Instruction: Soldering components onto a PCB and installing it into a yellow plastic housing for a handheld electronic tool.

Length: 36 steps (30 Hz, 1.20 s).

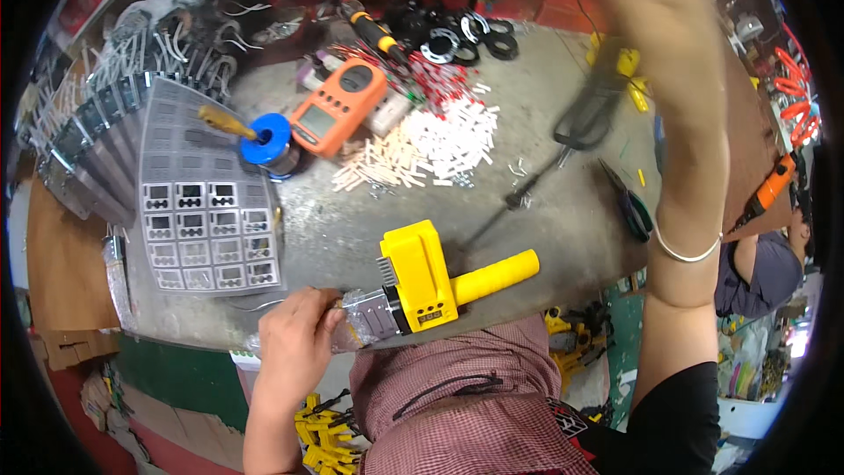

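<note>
On the front part of the bench lies a yellow pipe welder (420, 274), with a ribbed yellow handle pointing right. Its metal heating plate (371, 317) is wrapped in clear plastic and points left. My left hand (303, 334) is closed around the plastic-wrapped end of that plate. My right hand (642, 0) is raised at the far right, smeared by motion. Its fingers cannot be made out. Below it a bundled black power cord (585, 119) is blurred too, and runs down toward the welder. Whether the right hand touches the cord cannot be told.
An orange multimeter (338, 105), a solder spool (268, 142) and white sleeves (453, 136) lie on the bench. Metal plates with wires (97, 141) and a printed label sheet (211, 237) are at left. Pliers (629, 202) lie at right. Another person (765, 273) sits beyond.
</note>
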Each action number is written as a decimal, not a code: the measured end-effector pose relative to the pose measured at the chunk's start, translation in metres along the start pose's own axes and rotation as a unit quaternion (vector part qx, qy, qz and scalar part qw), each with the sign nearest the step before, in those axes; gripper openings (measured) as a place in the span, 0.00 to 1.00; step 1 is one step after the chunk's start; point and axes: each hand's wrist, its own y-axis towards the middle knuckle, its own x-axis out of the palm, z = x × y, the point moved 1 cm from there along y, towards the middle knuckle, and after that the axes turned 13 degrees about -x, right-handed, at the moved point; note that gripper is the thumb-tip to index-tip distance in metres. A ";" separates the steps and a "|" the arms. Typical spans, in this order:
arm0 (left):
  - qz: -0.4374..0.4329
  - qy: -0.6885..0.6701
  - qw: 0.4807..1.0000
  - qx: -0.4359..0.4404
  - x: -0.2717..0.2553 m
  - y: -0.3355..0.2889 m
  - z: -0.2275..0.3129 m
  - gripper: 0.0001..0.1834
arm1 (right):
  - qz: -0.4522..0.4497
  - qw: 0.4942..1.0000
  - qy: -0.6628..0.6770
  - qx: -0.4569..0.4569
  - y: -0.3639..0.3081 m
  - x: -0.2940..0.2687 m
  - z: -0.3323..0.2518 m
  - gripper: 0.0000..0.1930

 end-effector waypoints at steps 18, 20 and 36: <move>0.115 0.021 0.991 0.070 0.018 0.000 -0.033 0.17 | -0.689 0.667 -0.281 -0.043 0.043 0.226 0.009 0.15; 0.136 -0.001 0.987 0.088 0.015 -0.001 -0.034 0.17 | -0.691 0.662 -0.287 -0.040 0.045 0.230 0.007 0.16; 0.218 -0.584 0.763 -0.170 -0.014 -0.011 -0.117 0.26 | -0.285 0.884 -0.212 -0.305 0.000 0.216 -0.011 0.09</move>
